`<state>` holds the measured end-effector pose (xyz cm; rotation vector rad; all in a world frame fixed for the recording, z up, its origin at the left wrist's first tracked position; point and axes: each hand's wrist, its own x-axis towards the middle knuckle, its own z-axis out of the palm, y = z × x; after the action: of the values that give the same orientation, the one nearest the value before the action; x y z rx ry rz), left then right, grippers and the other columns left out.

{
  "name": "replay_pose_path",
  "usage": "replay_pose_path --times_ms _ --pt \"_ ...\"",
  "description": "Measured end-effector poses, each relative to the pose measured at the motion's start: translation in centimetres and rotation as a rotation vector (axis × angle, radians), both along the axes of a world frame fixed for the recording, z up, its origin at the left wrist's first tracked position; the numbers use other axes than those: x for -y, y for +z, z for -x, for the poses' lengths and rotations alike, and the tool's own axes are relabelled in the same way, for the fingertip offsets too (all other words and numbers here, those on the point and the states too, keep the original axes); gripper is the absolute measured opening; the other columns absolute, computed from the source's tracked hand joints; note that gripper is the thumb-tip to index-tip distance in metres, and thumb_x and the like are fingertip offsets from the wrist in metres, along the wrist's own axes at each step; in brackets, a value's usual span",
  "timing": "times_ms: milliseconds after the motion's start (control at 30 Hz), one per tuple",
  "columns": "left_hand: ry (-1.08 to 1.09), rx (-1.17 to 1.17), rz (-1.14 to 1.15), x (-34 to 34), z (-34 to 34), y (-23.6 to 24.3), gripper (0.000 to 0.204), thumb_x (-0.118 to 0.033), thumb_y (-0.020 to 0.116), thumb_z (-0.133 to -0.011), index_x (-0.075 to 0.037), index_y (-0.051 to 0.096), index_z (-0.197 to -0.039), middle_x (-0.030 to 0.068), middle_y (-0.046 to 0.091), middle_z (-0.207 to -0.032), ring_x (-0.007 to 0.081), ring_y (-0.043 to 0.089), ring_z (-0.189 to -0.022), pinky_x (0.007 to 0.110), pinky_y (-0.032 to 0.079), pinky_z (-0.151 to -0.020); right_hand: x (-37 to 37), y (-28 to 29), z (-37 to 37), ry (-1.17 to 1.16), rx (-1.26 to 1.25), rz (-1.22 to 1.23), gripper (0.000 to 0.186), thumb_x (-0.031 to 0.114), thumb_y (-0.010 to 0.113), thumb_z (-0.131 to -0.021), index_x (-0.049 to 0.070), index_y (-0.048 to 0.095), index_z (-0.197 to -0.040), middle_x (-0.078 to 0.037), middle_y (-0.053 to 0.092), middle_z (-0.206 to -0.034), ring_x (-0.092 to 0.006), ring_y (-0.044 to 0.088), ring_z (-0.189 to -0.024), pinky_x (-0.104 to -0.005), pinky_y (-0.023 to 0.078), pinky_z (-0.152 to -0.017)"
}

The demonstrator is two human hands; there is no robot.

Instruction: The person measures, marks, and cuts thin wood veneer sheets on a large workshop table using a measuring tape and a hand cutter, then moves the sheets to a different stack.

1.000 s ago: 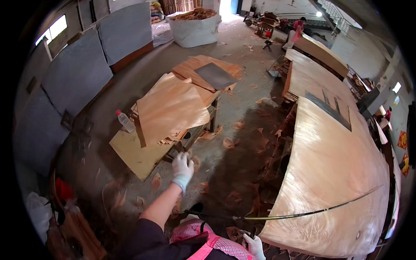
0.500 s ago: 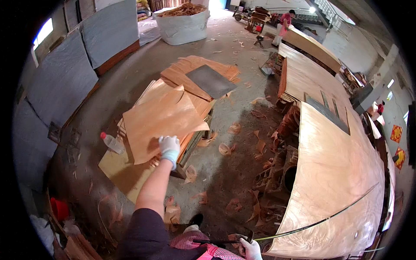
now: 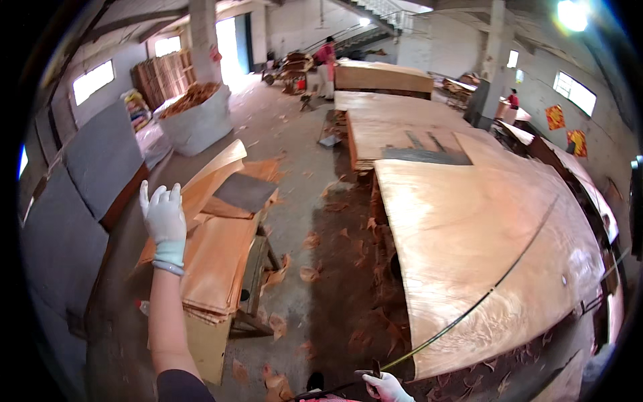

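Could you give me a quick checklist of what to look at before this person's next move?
1. Left hand and right hand gloved: ok, both in white.
2. Left hand gripping the raised thin sheet: cannot tell; the hand overlaps it in view.
3. Right hand holding the thin rod: ok.
4. Rod out of contact with the large pale sheet: cannot tell; it crosses over it in view.
5. Floor free of scraps: not ok; curled pieces lie about.
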<state>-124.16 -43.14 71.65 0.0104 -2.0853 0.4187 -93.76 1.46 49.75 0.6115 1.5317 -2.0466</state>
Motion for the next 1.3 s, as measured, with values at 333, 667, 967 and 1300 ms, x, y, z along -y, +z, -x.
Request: replay_pose_path --times_ms 333,667,967,1300 --pt "-0.115 0.034 0.063 -11.9 -0.7 5.0 0.018 -0.018 0.058 -0.087 -0.014 0.069 -0.102 0.0067 0.067 -0.08 0.0226 0.064 -0.081 0.042 0.041 -0.101 -15.1 -4.3 -13.6 -0.264 0.037 -0.155 0.021 0.024 0.058 -0.094 0.008 0.069 -0.101 0.007 0.044 -0.056 -0.0053 0.034 -0.043 -0.0234 0.024 -0.042" --pt "-0.459 -0.248 -0.04 -20.3 -10.0 15.3 0.027 -0.007 0.059 -0.08 -0.014 0.071 -0.104 0.0108 0.067 -0.085 0.0279 0.065 -0.081 0.04 0.052 -0.074 -16.4 -8.2 -17.7 -0.527 0.14 0.15 0.031 0.027 0.056 -0.096 0.007 0.063 -0.119 0.005 0.036 -0.049 -0.0088 0.035 -0.039 -0.0266 0.028 -0.039" --pt "-1.006 0.0 -0.492 -20.4 -13.1 19.7 0.031 -0.024 0.06 -0.095 -0.003 0.066 -0.117 0.0032 0.066 -0.077 0.0081 0.058 -0.068 0.023 0.047 -0.064 -7.6 0.1 -2.1 -0.283 -0.373 0.018 0.039 0.024 0.049 -0.1 0.003 0.053 -0.133 0.002 0.051 -0.068 -0.0079 0.044 -0.051 -0.024 0.04 -0.049" --pt "-0.705 0.01 -0.59 -16.6 -12.1 19.3 0.029 -0.024 0.061 -0.094 -0.004 0.069 -0.113 0.0022 0.066 -0.08 0.0057 0.052 -0.065 0.021 0.044 -0.064 2.0 4.2 11.8 0.402 -0.582 -0.014 0.031 0.031 0.067 -0.091 0.004 0.061 -0.105 -0.003 0.06 -0.075 -0.0071 0.049 -0.055 -0.024 0.038 -0.046"
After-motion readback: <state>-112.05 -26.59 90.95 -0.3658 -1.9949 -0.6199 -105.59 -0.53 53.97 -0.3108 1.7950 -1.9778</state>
